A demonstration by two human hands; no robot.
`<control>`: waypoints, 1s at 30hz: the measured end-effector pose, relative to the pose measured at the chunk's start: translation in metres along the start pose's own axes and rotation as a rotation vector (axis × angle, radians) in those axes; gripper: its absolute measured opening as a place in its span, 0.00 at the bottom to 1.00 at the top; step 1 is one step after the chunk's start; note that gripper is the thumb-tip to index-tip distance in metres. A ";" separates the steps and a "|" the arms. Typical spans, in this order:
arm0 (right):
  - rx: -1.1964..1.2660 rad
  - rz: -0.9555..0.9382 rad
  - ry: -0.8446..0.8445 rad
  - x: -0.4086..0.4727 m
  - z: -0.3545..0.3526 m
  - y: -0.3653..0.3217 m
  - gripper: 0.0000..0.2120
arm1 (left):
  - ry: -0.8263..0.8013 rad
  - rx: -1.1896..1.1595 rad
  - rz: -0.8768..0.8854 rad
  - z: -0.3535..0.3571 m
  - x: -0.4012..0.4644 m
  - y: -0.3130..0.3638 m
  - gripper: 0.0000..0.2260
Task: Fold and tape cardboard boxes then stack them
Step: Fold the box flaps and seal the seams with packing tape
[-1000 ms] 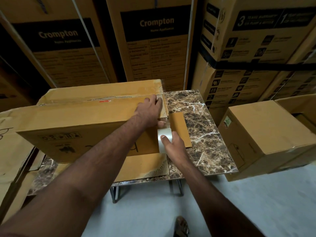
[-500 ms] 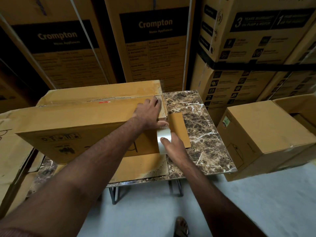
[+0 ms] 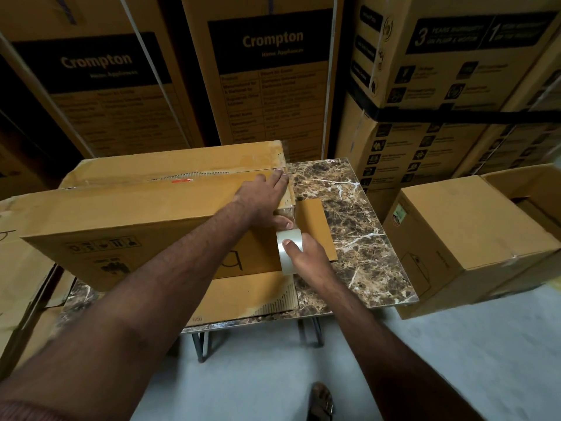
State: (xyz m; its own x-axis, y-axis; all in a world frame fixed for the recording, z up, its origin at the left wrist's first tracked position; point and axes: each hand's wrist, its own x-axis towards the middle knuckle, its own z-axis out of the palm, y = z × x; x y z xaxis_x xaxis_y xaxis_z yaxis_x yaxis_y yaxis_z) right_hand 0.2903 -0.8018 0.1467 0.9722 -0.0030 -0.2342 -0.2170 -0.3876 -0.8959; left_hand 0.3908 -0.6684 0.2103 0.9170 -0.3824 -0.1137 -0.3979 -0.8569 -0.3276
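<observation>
Now the left hand (image 3: 261,197) presses flat on the long corrugated box (image 3: 145,214). Beside the box's end, the right hand (image 3: 306,256) grips a glossy clear tape roll (image 3: 288,244) over the marbled worktop (image 3: 358,226).

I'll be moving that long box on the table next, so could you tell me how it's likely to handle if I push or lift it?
The long box is probably light: its top seam is still partly untaped. It overhangs the table on the left, so pushing that way might tip it. Its length probably calls for two hands; the left hand presses its top now.

Long brown cardboard box (image 3: 136,214) flat on table, flaps closed; clear tape roll (image 3: 288,249) upright at its right end.
</observation>
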 end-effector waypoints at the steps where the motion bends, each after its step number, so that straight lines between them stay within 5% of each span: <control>1: -0.001 0.011 0.000 0.000 -0.001 0.003 0.14 | 0.005 0.001 0.000 0.001 0.001 0.000 0.54; 6: -0.018 0.134 -0.052 0.005 0.000 0.010 0.23 | 0.038 0.020 -0.031 0.000 0.001 0.001 0.55; 18: -0.031 0.167 -0.028 0.023 0.006 0.010 0.13 | 0.107 0.032 -0.130 0.010 -0.001 0.016 0.52; 22: -0.070 0.158 -0.025 0.024 0.008 0.006 0.17 | 0.169 -0.005 -0.199 0.016 -0.001 0.021 0.53; 30: -0.112 0.199 0.107 0.019 0.008 0.013 0.31 | 0.233 -0.419 -0.156 0.012 -0.008 0.001 0.34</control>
State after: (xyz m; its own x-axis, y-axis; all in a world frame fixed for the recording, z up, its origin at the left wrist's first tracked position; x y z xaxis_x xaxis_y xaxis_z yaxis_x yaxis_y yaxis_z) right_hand 0.3051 -0.8000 0.1278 0.9165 -0.1846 -0.3549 -0.3994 -0.4698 -0.7872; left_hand 0.3833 -0.6615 0.1998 0.9551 -0.2642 0.1344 -0.2769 -0.9570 0.0865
